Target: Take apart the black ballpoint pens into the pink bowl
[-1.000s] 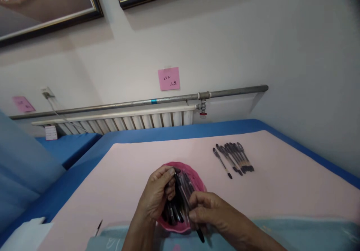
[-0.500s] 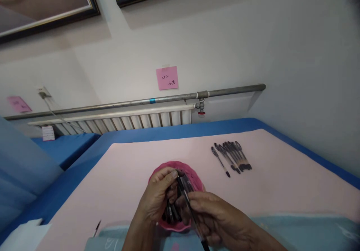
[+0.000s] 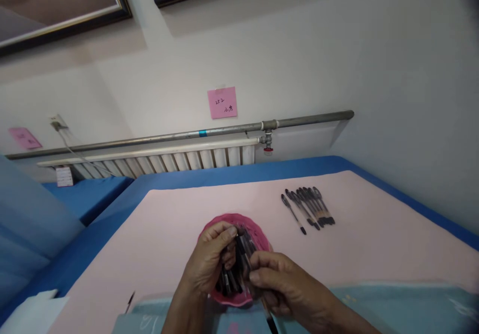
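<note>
A pink scalloped basket (image 3: 215, 220) sits on the pink tabletop in front of me, with several dark pen parts (image 3: 229, 281) inside. Over its left side, my left hand (image 3: 213, 254) is closed in a pinch near its rim; whatever lies between thumb and forefinger is too small and dark to name. My right hand (image 3: 284, 284), low at the basket's right edge, grips a pen (image 3: 270, 319) whose dark end points down toward me. The pen's upper part blurs against the basket contents. Beyond the right hand, several black-capped pens (image 3: 312, 208) lie side by side.
One pen (image 3: 294, 213) lies slightly apart from the row. A thin dark-tipped piece (image 3: 129, 301) rests at the front left beside a teal cloth (image 3: 392, 304). White sheets (image 3: 33, 314) lie at the left corner. A radiator (image 3: 187, 159) and pipe (image 3: 310, 119) run behind the table.
My right hand has shifted slightly up and left with the pen, whose visible lower part has become shorter. My left hand stays in nearly the same place.
</note>
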### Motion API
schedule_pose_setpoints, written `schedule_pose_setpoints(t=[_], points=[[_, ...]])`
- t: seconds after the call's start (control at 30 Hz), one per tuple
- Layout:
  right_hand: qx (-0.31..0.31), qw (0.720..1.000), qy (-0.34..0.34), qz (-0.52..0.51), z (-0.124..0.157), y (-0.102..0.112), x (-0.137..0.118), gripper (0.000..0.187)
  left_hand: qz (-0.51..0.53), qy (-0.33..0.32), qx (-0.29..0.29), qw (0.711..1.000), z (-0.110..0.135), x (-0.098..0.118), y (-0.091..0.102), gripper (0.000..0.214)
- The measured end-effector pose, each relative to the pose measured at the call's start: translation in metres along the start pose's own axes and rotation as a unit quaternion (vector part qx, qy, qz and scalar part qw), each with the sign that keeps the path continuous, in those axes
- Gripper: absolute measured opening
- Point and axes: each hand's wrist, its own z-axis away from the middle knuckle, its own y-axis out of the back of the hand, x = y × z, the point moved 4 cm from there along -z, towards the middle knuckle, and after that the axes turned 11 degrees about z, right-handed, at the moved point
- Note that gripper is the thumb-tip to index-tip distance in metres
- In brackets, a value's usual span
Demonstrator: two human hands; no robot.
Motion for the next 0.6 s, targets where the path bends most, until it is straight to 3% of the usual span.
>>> schedule_pose_setpoints(t=[0.13,0.23,0.3,0.4,0.5,0.6], points=[[0.035,0.996,0.047,0.065,-0.006,0.006,0.005,0.019,-0.017,-0.011,0.016,1.000,-0.002,-0.003,0.002,0.030],[0.109,0.978,0.065,0.167,-0.005,0.012,0.006,0.019,-0.019,-0.039,0.040,0.998,-0.005,-0.002,0.005,0.032],[0.154,0.959,0.059,0.229,-0.003,0.015,0.006,0.018,-0.013,-0.065,0.062,0.996,-0.006,0.002,0.010,0.036],[0.160,0.943,0.033,0.289,-0.001,0.016,0.004,0.015,-0.032,-0.085,0.102,0.991,-0.007,0.013,0.020,0.041],[0.155,0.933,0.033,0.322,-0.001,0.019,-0.001,0.015,-0.117,-0.107,0.155,0.975,-0.004,0.027,0.033,0.040],[0.170,0.933,0.042,0.314,-0.001,0.024,-0.007,0.013,-0.285,-0.100,0.199,0.932,-0.001,0.035,0.044,0.034]])
